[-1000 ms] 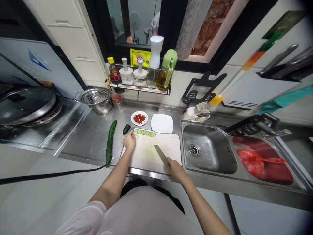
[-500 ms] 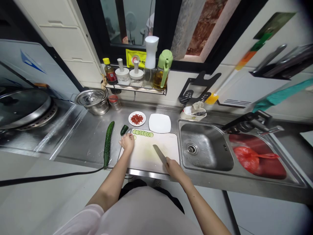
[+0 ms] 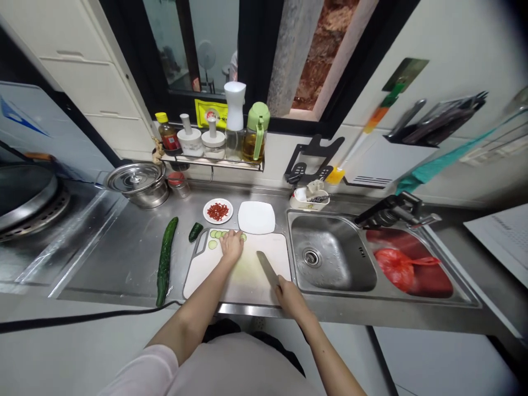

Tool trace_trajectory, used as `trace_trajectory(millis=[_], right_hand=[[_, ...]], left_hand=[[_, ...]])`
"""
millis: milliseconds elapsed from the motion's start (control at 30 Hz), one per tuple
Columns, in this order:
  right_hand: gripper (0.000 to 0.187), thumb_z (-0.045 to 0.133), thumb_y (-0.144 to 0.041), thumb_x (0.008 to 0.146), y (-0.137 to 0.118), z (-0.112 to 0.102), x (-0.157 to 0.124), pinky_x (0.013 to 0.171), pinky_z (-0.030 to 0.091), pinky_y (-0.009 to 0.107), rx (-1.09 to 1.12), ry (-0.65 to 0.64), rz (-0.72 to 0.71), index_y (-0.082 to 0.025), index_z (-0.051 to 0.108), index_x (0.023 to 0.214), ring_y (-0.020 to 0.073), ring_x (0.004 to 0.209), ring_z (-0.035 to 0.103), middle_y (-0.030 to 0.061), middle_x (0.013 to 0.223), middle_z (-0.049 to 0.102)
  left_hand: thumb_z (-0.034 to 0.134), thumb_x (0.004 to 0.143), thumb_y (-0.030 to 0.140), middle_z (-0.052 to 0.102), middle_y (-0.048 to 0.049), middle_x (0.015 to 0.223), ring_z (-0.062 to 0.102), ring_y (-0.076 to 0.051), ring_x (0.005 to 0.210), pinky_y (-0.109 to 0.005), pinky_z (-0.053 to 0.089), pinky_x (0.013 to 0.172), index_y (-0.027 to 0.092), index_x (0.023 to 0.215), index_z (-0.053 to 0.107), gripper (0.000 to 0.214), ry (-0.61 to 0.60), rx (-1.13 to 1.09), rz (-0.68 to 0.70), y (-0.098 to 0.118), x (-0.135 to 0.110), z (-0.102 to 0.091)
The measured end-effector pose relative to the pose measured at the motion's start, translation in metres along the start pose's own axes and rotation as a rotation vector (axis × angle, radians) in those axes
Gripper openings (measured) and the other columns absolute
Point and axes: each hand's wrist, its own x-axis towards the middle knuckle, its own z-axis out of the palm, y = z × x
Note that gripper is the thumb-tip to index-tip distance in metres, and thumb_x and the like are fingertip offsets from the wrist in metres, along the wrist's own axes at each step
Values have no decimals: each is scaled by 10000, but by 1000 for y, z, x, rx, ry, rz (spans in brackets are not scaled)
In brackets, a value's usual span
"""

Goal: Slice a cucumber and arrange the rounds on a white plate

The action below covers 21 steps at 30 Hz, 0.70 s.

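Observation:
My right hand (image 3: 290, 298) is closed around the handle of a kitchen knife (image 3: 268, 268), its blade slanting up and left over the white cutting board (image 3: 256, 286). My left hand (image 3: 232, 246) lies on a row of thin cucumber slices (image 3: 217, 234) near the board's far edge. Its fingers look apart and cover part of the row. One cucumber slice (image 3: 212, 245) lies separately, left of the hand. A short cucumber piece (image 3: 196, 231) rests just beyond the board's left corner. Farther left on the counter lies a whole cucumber (image 3: 167, 261).
Behind the board stand a plate of small red pieces (image 3: 218, 203) and a white plate (image 3: 256, 218). A steel sink (image 3: 338, 275) is at the right, with a red bag (image 3: 394, 268) in its second basin. A lidded pot (image 3: 148, 195) stands left, below the condiment shelf (image 3: 214, 163).
My left hand has moved right from the board's left corner onto the row of slices. The separate slice is now uncovered. The knife stays in my right hand; the camera view has shifted.

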Motion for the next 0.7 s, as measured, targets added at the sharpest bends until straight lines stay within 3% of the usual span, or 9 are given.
trace_trajectory(millis=[367, 533, 700], right_hand=[[259, 366, -212, 925, 11, 10, 1, 678, 315, 225, 4, 32, 8, -184, 542, 1113, 156, 857, 622, 61, 946, 682], [253, 364, -194, 922, 7, 7, 2, 695, 319, 234, 1, 33, 0, -170, 537, 1104, 166, 882, 620, 74, 949, 675], [234, 374, -197, 929, -4, 3, 1, 684, 310, 242, 1, 27, -22, -156, 529, 1100, 171, 871, 619, 89, 942, 671]], left_hand=[[490, 894, 230, 634, -98, 1079, 529, -260, 1066, -401, 283, 923, 237, 1047, 654, 224, 37, 7, 53, 2, 1, 1], [513, 874, 231, 702, -43, 953, 591, -227, 993, -379, 310, 908, 245, 955, 654, 163, -9, -169, -110, -3, -8, -7], [593, 820, 322, 719, 24, 899, 637, -175, 907, -323, 372, 866, 269, 922, 651, 129, -133, -374, -283, -26, -26, -15]])
